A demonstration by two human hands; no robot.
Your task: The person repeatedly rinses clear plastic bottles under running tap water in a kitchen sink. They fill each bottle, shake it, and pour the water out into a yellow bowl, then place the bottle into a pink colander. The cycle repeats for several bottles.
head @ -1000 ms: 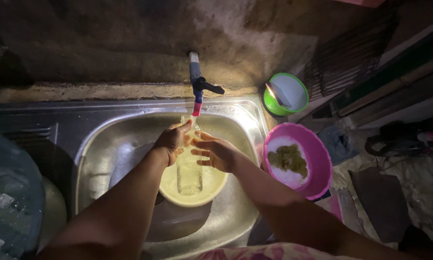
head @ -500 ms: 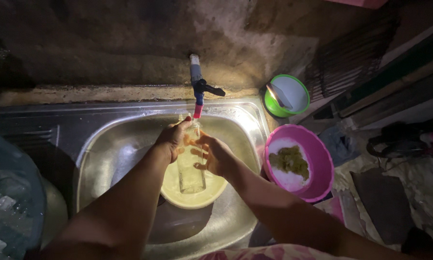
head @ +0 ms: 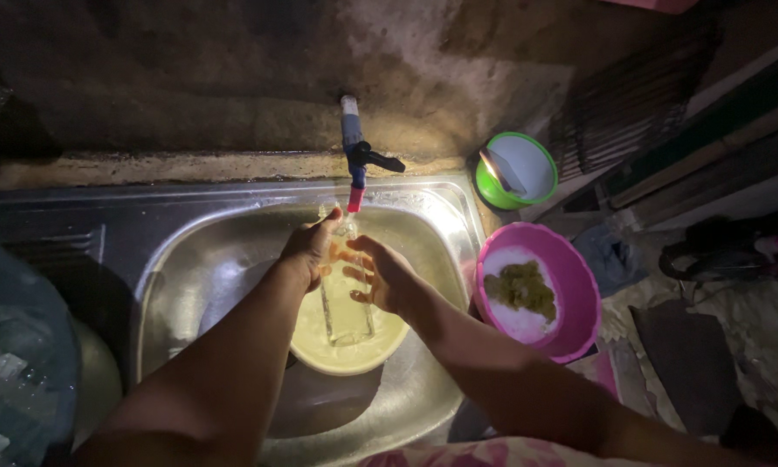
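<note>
Our left hand (head: 309,251) was curled around the neck of a clear glass bottle (head: 346,294), thumb raised toward the tap (head: 354,164), fingers closed on the glass just below the tap's red spout. Our right hand (head: 382,275) lay against the bottle's other side with the fingers bent and spread over its shoulder, touching it; whether it truly gripped or only rubbed the glass we could not tell. Both forearms came up from the bottom edge and met under the tap, the left one nearly straight, the right one angled in from the lower right with the wrist bent inward. The bottle hung below the tap, neck toward the spout and base pointing away from it, over a pale yellow bowl (head: 320,350) that sat in the steel sink (head: 190,259) directly beneath the tap. The tap itself stood out of a rough, dark wall (head: 190,78), with a black lever pointing right. To the right of the tap, beyond the sink's rim, sat a small green bowl (head: 516,170) with a pale inside; below that, further from the tap, a pink basin (head: 570,324) held a greenish clump (head: 520,290) on something white. Far left of the tap, a large bluish translucent container (head: 13,363) filled the dim corner.
</note>
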